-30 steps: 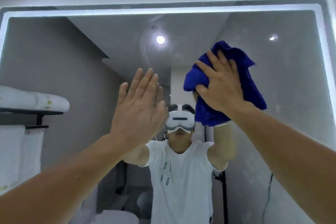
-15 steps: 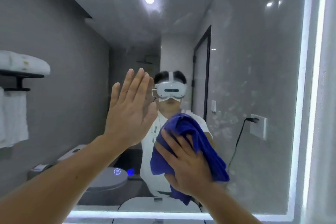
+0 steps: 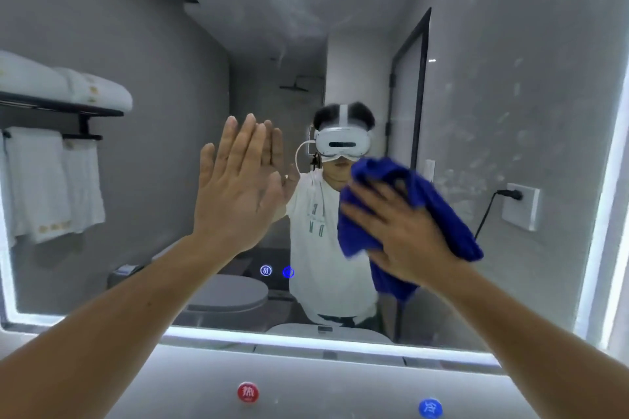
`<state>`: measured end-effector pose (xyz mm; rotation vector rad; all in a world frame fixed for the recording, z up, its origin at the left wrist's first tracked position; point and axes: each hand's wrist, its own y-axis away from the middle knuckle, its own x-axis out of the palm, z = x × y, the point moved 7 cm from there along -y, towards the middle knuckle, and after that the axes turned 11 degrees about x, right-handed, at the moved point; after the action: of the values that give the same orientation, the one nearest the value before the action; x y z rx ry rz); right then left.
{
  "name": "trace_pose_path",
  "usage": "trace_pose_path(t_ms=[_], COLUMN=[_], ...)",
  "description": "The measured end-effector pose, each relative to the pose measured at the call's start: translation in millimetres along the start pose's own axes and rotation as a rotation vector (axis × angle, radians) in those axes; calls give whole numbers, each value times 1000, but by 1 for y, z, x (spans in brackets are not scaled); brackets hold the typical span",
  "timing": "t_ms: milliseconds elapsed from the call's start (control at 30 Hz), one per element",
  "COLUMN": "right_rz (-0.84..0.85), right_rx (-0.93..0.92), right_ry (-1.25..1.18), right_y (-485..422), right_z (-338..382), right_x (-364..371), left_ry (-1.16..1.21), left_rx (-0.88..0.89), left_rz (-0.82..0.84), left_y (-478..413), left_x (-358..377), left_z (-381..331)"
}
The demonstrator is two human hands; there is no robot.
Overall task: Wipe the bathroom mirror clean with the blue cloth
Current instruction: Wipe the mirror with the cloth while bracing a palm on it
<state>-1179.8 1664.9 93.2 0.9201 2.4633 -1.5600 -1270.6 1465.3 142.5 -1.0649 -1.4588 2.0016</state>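
Fingers [image 3: 361, 218] of right hand [image 3: 408, 245]: spread, pressing cloth [image 3: 449, 211] on mirror [image 3: 510, 95]. Left hand [image 3: 238, 194]: flat, fingers straight, empty.

We count two hands: left hand [image 3: 235, 194], right hand [image 3: 405, 235]. One blue cloth [image 3: 439, 211]. One mirror [image 3: 510, 44], two lit touch icons [image 3: 265, 270] on its glass. Below it two round caps: one red cap [image 3: 247, 392], one blue cap [image 3: 430, 407]. Reflected: one wall socket [image 3: 520, 206], one toilet [image 3: 228, 292].

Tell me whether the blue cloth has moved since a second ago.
Yes. The blue cloth went down the mirror, from near its top toward its bottom lit edge.
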Motion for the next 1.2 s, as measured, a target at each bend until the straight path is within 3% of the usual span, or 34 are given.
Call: trace_pose_path(t_ms=[100,200,500,700,1000,1200], right_rz=[-85,-117,33,52,100,96], right_rx=[251,306,-206,-126,-351,-316], right_ry=[-91,-138,42,157,248,77], right_y=[-62,-82,-43,-29,-86,-71], right_z=[-5,23,63,69,171,119], right_x=[-21,-21,2,6,23,9], left_ry=[-3,9,26,79,35,70], left_rx=[-13,-25,-95,-107,-83,-68], left_rz=[-5,-5,12,40,-5,25], left_y=[9,16,29,33,39,33], left_x=[-2,-5,-16,-28,-22,-24], left_z=[10,20,44,48,68,74])
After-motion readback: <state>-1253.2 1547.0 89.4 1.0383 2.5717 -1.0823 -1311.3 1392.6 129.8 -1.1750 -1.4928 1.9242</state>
